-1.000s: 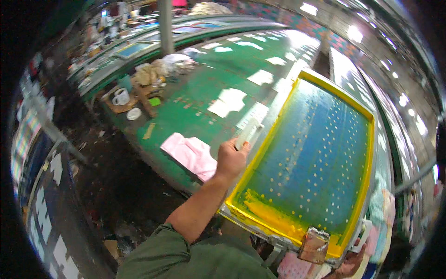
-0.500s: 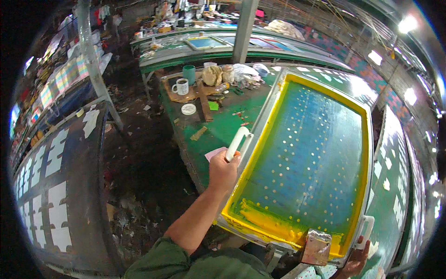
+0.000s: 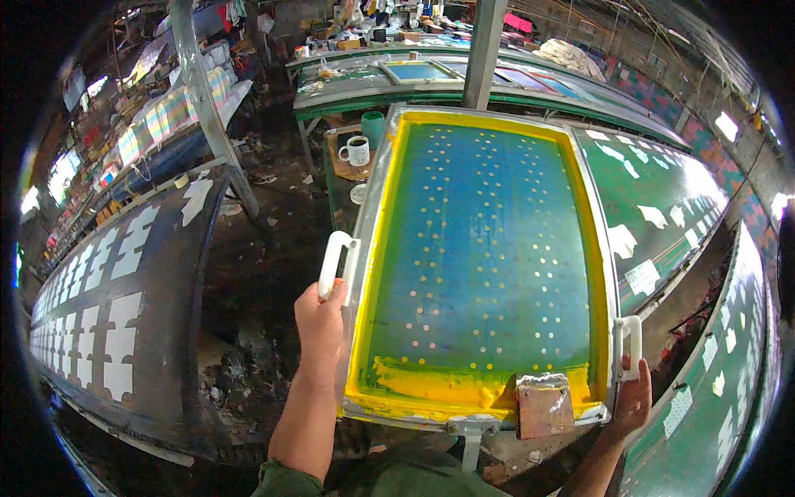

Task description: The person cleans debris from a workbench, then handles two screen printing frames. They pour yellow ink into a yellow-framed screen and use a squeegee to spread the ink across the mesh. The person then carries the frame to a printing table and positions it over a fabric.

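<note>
Between my hands is a large screen-printing frame (image 3: 590, 207) with metal sides and a blue-green mesh dotted with pale spots. Thick yellow ink (image 3: 439, 386) lies along its near edge, with more yellow around the inner border. My left hand (image 3: 320, 323) is closed round the lower part of the white handle (image 3: 331, 263) on the left side. At the right side, my right hand (image 3: 633, 402) is closed at the lower end of the other white handle (image 3: 633, 348); its fingers are partly hidden. A wood-backed squeegee (image 3: 545, 409) rests in the near right corner, leaning over the near rim.
Beyond the frame stands a long green table (image 3: 613, 166) with scattered white pieces. A mug (image 3: 356, 151) and a green cup (image 3: 373, 126) sit behind the frame's left side. A dark table (image 3: 170, 331) with white cut pieces is at left. Metal posts (image 3: 482, 62) rise behind.
The frame has swung from a slant to nearly straight and shifted left in view, both hands on it. It now covers much of the cluttered green table behind. The view has turned too.
</note>
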{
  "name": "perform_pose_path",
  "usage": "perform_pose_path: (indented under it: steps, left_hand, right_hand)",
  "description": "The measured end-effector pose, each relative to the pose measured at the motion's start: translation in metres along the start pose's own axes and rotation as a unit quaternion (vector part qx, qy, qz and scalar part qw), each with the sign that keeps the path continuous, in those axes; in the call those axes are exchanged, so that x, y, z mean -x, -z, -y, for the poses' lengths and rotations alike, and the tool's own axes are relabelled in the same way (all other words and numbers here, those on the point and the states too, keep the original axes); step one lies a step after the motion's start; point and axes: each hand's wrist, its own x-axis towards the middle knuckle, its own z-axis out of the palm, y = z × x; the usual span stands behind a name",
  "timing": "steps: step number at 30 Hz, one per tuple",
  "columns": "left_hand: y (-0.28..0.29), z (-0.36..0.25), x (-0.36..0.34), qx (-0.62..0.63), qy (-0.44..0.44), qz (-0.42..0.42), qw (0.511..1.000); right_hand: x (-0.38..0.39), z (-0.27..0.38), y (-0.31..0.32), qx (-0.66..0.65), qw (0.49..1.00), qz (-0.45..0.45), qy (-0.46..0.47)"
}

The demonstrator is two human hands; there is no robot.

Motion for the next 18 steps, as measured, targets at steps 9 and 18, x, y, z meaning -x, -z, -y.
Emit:
perform_pose_path:
  steps: [9, 18]
  left_hand:
    - [0.018, -0.018, 0.008, -0.036, -0.011, -0.045, 0.998]
    - [0.026, -0.021, 0.02, -0.052, -0.008, -0.096, 0.994]
  right_hand:
    - [-0.027, -0.034, -0.004, 0.037, 0.999, 0.01, 0.016]
    - [-0.077, -0.041, -0.011, -0.019, 0.999, 0.014, -0.024]
